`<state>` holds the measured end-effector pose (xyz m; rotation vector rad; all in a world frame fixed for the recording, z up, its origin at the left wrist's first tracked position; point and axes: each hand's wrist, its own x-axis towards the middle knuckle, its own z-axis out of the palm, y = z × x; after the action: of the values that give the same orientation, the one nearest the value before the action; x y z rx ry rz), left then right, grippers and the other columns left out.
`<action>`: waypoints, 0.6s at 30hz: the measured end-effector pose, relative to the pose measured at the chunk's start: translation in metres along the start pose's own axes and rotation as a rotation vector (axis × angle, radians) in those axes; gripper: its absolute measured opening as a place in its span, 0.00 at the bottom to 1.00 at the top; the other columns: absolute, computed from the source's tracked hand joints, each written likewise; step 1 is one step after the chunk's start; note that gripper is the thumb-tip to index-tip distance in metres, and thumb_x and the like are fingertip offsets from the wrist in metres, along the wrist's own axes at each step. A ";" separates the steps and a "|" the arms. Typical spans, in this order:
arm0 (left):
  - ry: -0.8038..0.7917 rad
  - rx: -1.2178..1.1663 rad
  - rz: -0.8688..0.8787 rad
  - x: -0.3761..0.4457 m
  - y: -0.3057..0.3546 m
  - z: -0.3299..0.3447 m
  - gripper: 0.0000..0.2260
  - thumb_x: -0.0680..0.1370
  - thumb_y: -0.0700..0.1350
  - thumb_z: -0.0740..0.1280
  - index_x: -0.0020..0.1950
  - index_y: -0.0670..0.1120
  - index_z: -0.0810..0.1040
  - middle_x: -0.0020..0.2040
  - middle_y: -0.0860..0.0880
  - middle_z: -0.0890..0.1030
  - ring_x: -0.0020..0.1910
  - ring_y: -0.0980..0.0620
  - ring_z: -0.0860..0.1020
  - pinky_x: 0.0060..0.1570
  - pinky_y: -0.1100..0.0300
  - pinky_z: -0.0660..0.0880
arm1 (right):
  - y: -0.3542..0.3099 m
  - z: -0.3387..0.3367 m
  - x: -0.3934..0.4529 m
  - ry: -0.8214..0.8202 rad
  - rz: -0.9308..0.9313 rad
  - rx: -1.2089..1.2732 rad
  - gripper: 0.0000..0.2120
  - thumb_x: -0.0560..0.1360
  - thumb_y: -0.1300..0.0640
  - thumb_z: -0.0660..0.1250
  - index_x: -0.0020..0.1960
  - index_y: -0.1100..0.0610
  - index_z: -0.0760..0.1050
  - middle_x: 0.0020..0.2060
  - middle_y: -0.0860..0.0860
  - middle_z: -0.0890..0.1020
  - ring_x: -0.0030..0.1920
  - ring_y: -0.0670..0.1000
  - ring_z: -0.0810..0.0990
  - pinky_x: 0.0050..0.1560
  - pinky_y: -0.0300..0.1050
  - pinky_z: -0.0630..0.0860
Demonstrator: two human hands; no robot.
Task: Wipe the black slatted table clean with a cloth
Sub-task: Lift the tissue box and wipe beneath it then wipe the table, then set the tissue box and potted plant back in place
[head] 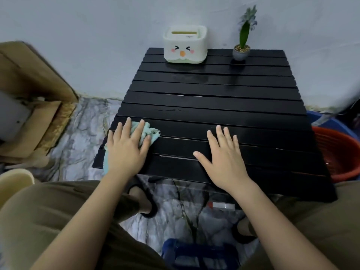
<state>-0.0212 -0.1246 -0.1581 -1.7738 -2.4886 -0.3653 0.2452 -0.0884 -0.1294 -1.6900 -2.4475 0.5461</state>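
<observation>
The black slatted table [214, 98] fills the middle of the view, its surface glossy with faint streaks. A light teal cloth [151, 132] lies at the table's near left corner. My left hand [125, 151] presses flat on top of the cloth, fingers spread, with part of the cloth hanging over the left edge. My right hand [224, 158] rests flat on the near slats, fingers apart, holding nothing.
A white tissue box with a cartoon face [185, 46] and a small potted plant [242, 49] stand at the table's far edge by the wall. A red basin [339, 152] sits right of the table. Cardboard boxes [33, 106] lie left. A blue stool [200, 254] is below.
</observation>
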 end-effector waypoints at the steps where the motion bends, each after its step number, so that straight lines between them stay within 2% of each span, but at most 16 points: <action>1: 0.008 -0.008 -0.007 0.001 0.001 -0.001 0.26 0.81 0.61 0.53 0.76 0.55 0.69 0.77 0.42 0.67 0.76 0.38 0.63 0.75 0.38 0.57 | 0.000 0.000 0.000 -0.003 0.001 -0.001 0.37 0.81 0.34 0.49 0.82 0.55 0.50 0.81 0.57 0.46 0.81 0.56 0.40 0.78 0.53 0.37; 7: 0.003 -0.030 -0.030 0.003 0.007 -0.005 0.27 0.80 0.61 0.55 0.76 0.53 0.70 0.77 0.41 0.67 0.77 0.38 0.62 0.75 0.36 0.55 | 0.002 0.001 0.001 -0.006 0.007 -0.007 0.37 0.81 0.34 0.50 0.82 0.55 0.50 0.81 0.57 0.47 0.81 0.56 0.40 0.78 0.54 0.38; 10: 0.080 -0.031 0.026 0.006 0.020 -0.011 0.26 0.79 0.59 0.59 0.75 0.50 0.71 0.76 0.41 0.69 0.76 0.37 0.63 0.75 0.37 0.54 | -0.002 0.000 0.004 0.010 0.033 0.016 0.36 0.81 0.34 0.51 0.81 0.55 0.54 0.81 0.57 0.50 0.81 0.56 0.43 0.79 0.55 0.41; 14: 0.217 -0.119 0.149 0.020 0.047 -0.016 0.20 0.80 0.55 0.62 0.68 0.49 0.77 0.68 0.46 0.77 0.68 0.41 0.72 0.72 0.41 0.62 | -0.012 -0.007 0.019 0.061 0.087 0.042 0.35 0.80 0.35 0.52 0.79 0.55 0.59 0.80 0.58 0.56 0.80 0.59 0.51 0.79 0.58 0.49; 18: 0.253 -0.212 0.182 0.049 0.069 -0.015 0.17 0.80 0.53 0.64 0.66 0.49 0.78 0.65 0.49 0.78 0.63 0.45 0.74 0.66 0.48 0.65 | -0.020 -0.020 0.054 0.108 0.069 0.076 0.33 0.80 0.36 0.55 0.78 0.55 0.61 0.79 0.58 0.58 0.79 0.60 0.54 0.78 0.58 0.52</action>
<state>0.0260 -0.0616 -0.1238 -1.8737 -2.1650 -0.8102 0.2131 -0.0409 -0.1096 -1.7317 -2.2733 0.5336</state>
